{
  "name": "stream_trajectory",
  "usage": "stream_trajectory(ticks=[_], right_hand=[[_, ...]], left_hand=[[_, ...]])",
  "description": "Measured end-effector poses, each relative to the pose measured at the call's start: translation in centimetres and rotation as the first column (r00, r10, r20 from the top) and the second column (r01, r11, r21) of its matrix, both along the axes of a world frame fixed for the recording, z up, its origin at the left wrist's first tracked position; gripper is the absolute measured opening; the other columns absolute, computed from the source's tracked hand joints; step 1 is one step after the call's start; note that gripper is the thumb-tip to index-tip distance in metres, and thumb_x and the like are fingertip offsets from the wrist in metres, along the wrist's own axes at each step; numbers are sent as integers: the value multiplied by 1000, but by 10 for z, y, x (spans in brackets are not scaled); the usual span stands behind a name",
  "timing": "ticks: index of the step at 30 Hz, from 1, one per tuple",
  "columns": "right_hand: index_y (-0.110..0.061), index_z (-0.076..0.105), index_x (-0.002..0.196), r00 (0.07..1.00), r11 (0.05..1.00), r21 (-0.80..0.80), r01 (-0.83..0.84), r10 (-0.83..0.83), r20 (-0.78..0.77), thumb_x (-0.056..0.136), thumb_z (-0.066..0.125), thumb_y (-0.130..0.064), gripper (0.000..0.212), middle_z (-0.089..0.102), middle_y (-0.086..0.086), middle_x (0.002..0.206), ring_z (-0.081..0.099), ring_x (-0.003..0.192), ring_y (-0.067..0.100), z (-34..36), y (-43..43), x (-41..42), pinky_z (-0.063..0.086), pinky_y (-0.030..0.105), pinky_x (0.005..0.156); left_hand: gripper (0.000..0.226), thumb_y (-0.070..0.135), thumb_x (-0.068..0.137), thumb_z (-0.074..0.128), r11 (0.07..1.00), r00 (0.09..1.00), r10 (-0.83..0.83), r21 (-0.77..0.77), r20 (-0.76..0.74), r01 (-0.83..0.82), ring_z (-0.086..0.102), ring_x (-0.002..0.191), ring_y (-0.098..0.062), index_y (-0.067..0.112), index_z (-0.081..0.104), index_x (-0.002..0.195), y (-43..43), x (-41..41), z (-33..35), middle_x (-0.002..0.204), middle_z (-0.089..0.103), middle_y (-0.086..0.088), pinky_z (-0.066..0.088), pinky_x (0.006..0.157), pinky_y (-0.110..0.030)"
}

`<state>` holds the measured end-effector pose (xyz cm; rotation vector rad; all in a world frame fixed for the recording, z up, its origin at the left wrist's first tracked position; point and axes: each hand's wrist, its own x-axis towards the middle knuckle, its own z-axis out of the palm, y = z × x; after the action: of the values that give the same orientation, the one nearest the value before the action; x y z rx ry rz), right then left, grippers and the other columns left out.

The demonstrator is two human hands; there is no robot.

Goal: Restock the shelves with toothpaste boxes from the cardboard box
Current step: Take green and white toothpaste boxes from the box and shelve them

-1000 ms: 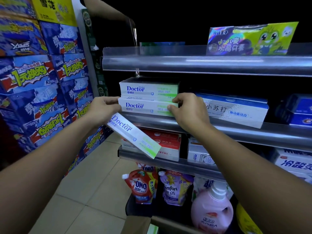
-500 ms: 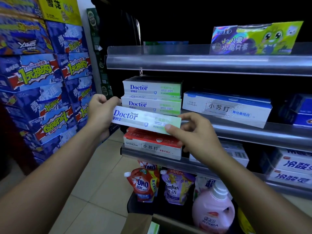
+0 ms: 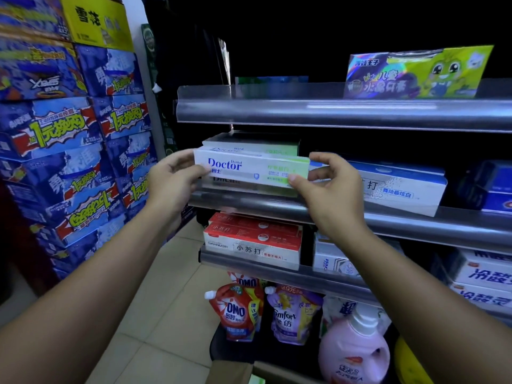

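A white and green Doctor toothpaste box (image 3: 249, 169) is level in front of the middle shelf (image 3: 415, 225). My left hand (image 3: 173, 180) grips its left end and my right hand (image 3: 324, 187) pinches its right end. Behind it, stacked Doctor boxes (image 3: 249, 144) sit on that shelf, mostly covered by the held one. A corner of the cardboard box (image 3: 232, 372) shows at the bottom edge.
A larger white and blue toothpaste box (image 3: 401, 187) lies right of the stack. Red boxes (image 3: 252, 239) fill the shelf below. Detergent pouches (image 3: 238, 311) and a pink bottle (image 3: 354, 350) stand at the bottom. Blue cartons (image 3: 69, 148) are stacked at left.
Both hands have lifted the Doctor box from a tilted position below the shelf edge, levelled it, and raised it in front of the stacked Doctor boxes.
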<state>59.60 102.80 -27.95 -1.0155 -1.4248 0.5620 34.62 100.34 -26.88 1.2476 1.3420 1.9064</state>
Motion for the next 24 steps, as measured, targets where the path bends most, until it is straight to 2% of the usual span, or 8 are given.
stream_trajectory(ticks=[2, 5, 9, 12, 15, 19, 21, 24], right_hand=[[-42, 61, 108, 999, 999, 33, 40, -40, -12, 78, 85, -39, 39, 68, -10, 86, 68, 78, 13, 7, 7, -3, 58, 40, 76], [-45, 60, 101, 996, 991, 102, 83, -85, 17, 79, 84, -40, 33, 67, -13, 83, 68, 79, 8, 17, 17, -9, 59, 40, 78], [-37, 65, 115, 976, 996, 54, 66, -75, 204, 83, 82, -32, 37, 66, -14, 86, 68, 88, 15, 19, 30, -11, 58, 40, 83], [-30, 65, 125, 960, 996, 69, 57, -73, 270, 83, 81, -21, 46, 63, -18, 83, 65, 81, 7, 13, 34, -9, 55, 27, 76], [-29, 66, 124, 956, 993, 83, 82, -101, 274, 82, 82, -18, 46, 59, -20, 80, 60, 75, -1, 13, 38, -10, 46, 16, 64], [-28, 63, 122, 939, 994, 58, 97, -110, 325, 83, 80, -19, 43, 63, -6, 88, 64, 84, 19, 16, 44, -17, 53, 31, 74], [-27, 61, 119, 926, 993, 63, 99, -115, 360, 84, 78, -18, 40, 66, 1, 93, 65, 88, 24, 19, 48, -19, 55, 35, 77], [-24, 59, 119, 905, 992, 41, 121, -127, 407, 86, 73, -15, 38, 67, 7, 97, 65, 91, 30, 23, 54, -22, 57, 42, 82]], left_hand=[[25, 4, 86, 77, 1000, 1000, 1, 16, -31, 0, 74, 79, -3, 26, 75, 98, 8, -2, 5, 90, 79, 11, 52, 59, -14], [25, 5, 85, 79, 998, 998, 31, 49, -46, -29, 75, 81, -3, 28, 76, 94, 21, -9, 15, 92, 80, 9, 53, 61, -13], [23, 12, 81, 85, 991, 976, 118, -46, -182, -129, 76, 82, -10, 32, 73, 88, 35, -18, 10, 86, 79, 9, 58, 65, -22], [22, 17, 79, 88, 983, 953, 125, -96, -275, -156, 76, 80, -12, 33, 74, 86, 40, -26, -4, 86, 79, 8, 59, 71, -30], [18, 22, 78, 89, 979, 942, 139, -105, -304, -178, 74, 70, -4, 32, 74, 78, 44, -30, -8, 76, 77, 17, 59, 72, -31], [17, 27, 81, 87, 966, 922, 182, -115, -343, -233, 72, 71, -1, 32, 71, 77, 56, -32, -8, 72, 74, 19, 58, 76, -29], [14, 30, 81, 86, 958, 906, 200, -120, -374, -261, 70, 78, -3, 28, 75, 89, 63, -34, -7, 78, 71, 20, 56, 76, -27], [29, 33, 82, 86, 947, 865, 221, -112, -451, -300, 66, 80, 2, 18, 79, 106, 75, -36, -5, 83, 71, 18, 54, 76, -24]])
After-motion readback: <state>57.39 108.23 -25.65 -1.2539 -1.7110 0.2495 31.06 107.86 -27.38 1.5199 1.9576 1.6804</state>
